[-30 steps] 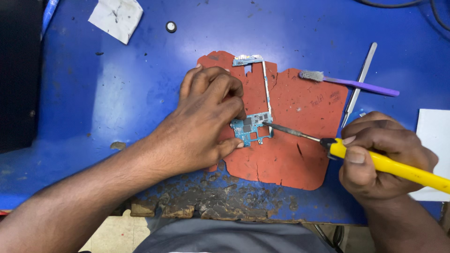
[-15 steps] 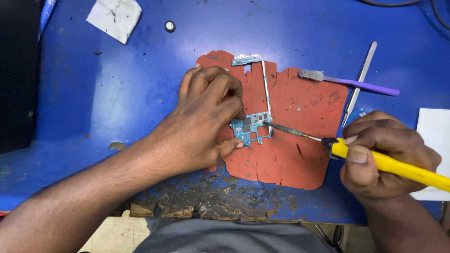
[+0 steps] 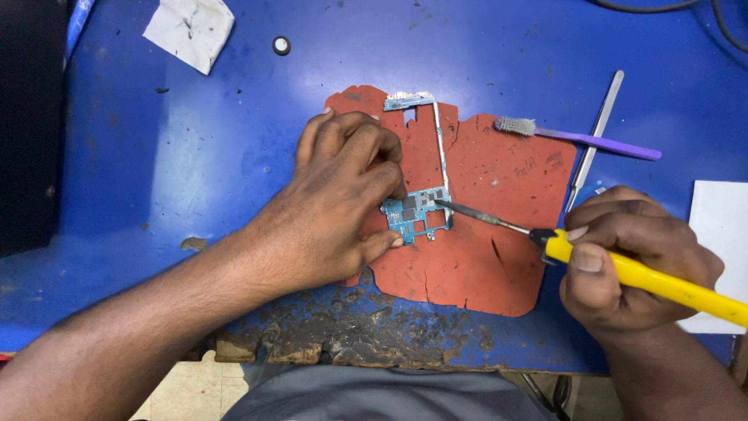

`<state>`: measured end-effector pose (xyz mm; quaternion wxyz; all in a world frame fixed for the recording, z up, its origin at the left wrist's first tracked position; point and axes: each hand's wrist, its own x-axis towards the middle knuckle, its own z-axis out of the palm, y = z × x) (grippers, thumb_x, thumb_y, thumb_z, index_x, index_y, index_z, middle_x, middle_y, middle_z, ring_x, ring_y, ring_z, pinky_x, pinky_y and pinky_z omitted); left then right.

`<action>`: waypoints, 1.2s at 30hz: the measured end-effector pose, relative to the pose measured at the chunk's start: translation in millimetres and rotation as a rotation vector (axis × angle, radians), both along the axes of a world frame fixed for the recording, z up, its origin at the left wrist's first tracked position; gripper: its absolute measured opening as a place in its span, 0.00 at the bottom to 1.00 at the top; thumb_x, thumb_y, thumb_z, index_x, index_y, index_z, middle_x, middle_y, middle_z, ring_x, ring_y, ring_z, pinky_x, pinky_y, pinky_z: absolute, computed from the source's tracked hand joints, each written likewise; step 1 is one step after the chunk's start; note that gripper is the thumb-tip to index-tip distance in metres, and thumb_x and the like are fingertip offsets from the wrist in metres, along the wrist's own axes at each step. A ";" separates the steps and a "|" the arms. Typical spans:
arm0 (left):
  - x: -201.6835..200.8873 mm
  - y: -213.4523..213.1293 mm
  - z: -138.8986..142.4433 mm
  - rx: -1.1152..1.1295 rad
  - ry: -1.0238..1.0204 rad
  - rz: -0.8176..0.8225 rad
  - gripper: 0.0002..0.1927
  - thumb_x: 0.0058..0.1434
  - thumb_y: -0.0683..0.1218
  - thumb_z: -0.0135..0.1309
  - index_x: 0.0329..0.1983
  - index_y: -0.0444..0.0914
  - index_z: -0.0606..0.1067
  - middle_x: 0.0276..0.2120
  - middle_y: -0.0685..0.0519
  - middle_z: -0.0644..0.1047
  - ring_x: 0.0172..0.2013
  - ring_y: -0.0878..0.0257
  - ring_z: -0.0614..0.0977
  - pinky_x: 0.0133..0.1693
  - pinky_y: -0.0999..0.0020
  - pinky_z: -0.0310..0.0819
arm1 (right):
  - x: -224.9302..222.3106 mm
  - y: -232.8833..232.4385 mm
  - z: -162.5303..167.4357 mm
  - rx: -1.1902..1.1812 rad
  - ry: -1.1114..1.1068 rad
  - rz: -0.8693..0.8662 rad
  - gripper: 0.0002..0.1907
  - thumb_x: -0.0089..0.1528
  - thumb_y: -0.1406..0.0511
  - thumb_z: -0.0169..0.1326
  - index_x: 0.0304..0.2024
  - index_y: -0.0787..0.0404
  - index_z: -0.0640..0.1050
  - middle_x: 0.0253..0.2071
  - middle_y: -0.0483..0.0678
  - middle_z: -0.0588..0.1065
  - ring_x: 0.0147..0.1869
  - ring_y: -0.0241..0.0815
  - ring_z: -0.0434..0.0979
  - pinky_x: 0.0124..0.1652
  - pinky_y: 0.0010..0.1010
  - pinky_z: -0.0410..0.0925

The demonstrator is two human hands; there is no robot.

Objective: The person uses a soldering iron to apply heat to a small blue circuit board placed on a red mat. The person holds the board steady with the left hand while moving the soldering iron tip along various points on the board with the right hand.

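The left hand [image 3: 343, 203] is pressing down on a small blue-green circuit board [image 3: 418, 214], its fingers curled together over the board's left edge and the thumb lying along the lower side, so the board is being pinned flat rather than lifted. The board is lying near the middle of a cracked red-orange mat [image 3: 491, 257], with a thin L-shaped metal frame [image 3: 436, 132] running up from it toward the mat's top edge. The right hand [image 3: 631, 261] is wrapping its fingers tightly around the yellow handle of a soldering iron [image 3: 608, 265], and the iron's slim metal tip is touching the board's upper right corner. The mat is sitting on a worn blue table [image 3: 195, 164], whose near edge is chipped and crusted dark. Just beyond the right hand, 1 pair of metal tweezers [image 3: 596, 140] is lying slanted, crossing a purple-handled brush [image 3: 576, 139] at the mat's upper right. A crumpled white paper [image 3: 189, 30] and a small round cap [image 3: 281, 45] are lying well apart at the table's far left.
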<state>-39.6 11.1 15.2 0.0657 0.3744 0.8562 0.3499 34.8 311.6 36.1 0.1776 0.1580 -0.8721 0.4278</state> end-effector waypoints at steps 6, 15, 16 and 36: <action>0.0 -0.1 2.2 0.004 0.002 -0.002 0.24 0.43 0.51 0.73 0.38 0.37 0.76 0.52 0.46 0.68 0.62 0.45 0.64 0.65 0.43 0.52 | -1.8 -0.6 2.9 0.019 0.008 -0.009 0.21 0.72 0.59 0.54 0.29 0.67 0.70 0.24 0.50 0.72 0.27 0.40 0.76 0.32 0.25 0.71; -0.9 -0.2 4.9 0.011 0.024 -0.004 0.25 0.43 0.51 0.73 0.39 0.35 0.75 0.53 0.45 0.68 0.61 0.45 0.64 0.65 0.42 0.52 | -0.8 -1.8 5.2 -0.007 -0.028 0.006 0.22 0.72 0.58 0.55 0.29 0.67 0.72 0.24 0.50 0.72 0.27 0.40 0.76 0.32 0.25 0.70; -1.2 0.0 5.6 0.011 0.019 -0.003 0.25 0.43 0.51 0.73 0.38 0.36 0.75 0.53 0.45 0.68 0.61 0.44 0.63 0.65 0.42 0.52 | -1.0 -1.5 5.8 0.000 -0.027 0.010 0.22 0.72 0.58 0.55 0.29 0.67 0.72 0.24 0.50 0.72 0.27 0.40 0.76 0.32 0.26 0.70; 1.2 1.1 2.0 0.006 0.007 0.003 0.24 0.43 0.51 0.73 0.38 0.37 0.76 0.53 0.45 0.67 0.62 0.44 0.63 0.65 0.42 0.52 | -3.1 -2.4 1.6 -0.041 0.022 0.016 0.22 0.71 0.59 0.53 0.30 0.70 0.69 0.24 0.51 0.71 0.26 0.39 0.74 0.29 0.25 0.68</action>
